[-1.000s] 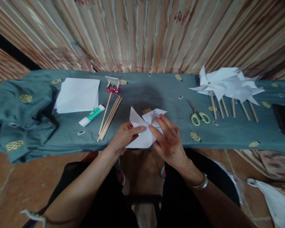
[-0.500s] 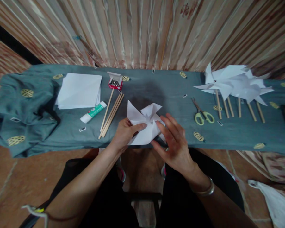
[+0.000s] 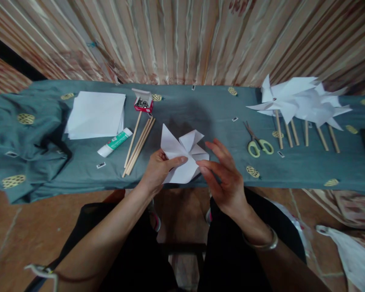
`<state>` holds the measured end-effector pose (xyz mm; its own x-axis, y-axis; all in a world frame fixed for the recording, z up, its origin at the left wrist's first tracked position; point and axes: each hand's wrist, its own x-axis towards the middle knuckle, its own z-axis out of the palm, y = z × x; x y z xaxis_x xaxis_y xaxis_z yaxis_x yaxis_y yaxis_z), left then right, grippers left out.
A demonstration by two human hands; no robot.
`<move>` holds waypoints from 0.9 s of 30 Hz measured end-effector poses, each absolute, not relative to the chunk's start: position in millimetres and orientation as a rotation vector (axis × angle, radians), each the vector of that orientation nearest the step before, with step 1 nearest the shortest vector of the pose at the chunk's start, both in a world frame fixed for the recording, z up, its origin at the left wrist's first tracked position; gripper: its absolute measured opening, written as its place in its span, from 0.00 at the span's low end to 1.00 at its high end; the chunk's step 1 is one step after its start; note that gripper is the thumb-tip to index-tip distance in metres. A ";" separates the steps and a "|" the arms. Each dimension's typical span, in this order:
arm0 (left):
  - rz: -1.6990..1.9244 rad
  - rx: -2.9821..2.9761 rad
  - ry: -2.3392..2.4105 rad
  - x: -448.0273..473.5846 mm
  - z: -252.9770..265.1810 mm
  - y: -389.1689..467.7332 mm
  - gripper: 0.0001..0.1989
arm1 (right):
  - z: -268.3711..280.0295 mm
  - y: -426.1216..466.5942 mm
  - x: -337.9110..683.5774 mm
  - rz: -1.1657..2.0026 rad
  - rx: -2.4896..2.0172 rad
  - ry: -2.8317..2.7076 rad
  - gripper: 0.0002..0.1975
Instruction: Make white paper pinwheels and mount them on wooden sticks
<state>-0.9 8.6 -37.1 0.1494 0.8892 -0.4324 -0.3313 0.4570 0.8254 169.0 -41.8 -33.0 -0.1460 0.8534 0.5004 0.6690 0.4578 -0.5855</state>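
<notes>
A white paper pinwheel (image 3: 182, 172) with folded, pointed blades is held at the table's front edge. My left hand (image 3: 158, 168) grips it from the left, thumb pressed on its face close to the centre and fingers underneath. On the right, my right hand (image 3: 223, 178) has its thumb and index finger pinched together at the paper's edge, the other fingers raised. What lies under the pinwheel is hidden.
White paper sheets (image 3: 95, 115), a glue stick (image 3: 114, 142), wooden sticks (image 3: 141, 148) and a red box of small metal pieces (image 3: 144, 101) lie left. To the right are scissors (image 3: 257, 142) and several finished pinwheels (image 3: 304, 101) on a green cloth (image 3: 218, 113).
The right hand's spread fingers have drawn together into a pinch at the pinwheel's right side. The left hand keeps its grip. The whole view has shifted slightly.
</notes>
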 end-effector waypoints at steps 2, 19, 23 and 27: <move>0.967 0.647 1.087 0.5 -37.8 8.1 0.16 | -34.4 -39.2 168.7 0.258 -1.299 -1.883 0.08; 0.986 0.719 1.081 5.0 -40.5 1.0 0.17 | -43.2 -26.1 162.1 0.156 -1.351 -1.805 0.03; 0.988 0.726 1.101 4.9 -40.2 0.1 0.18 | -42.3 -26.3 161.1 0.137 -1.367 -1.817 0.03; 0.983 0.725 1.105 5.1 -37.8 -1.1 0.18 | -39.2 -27.2 159.9 0.110 -1.395 -1.831 0.05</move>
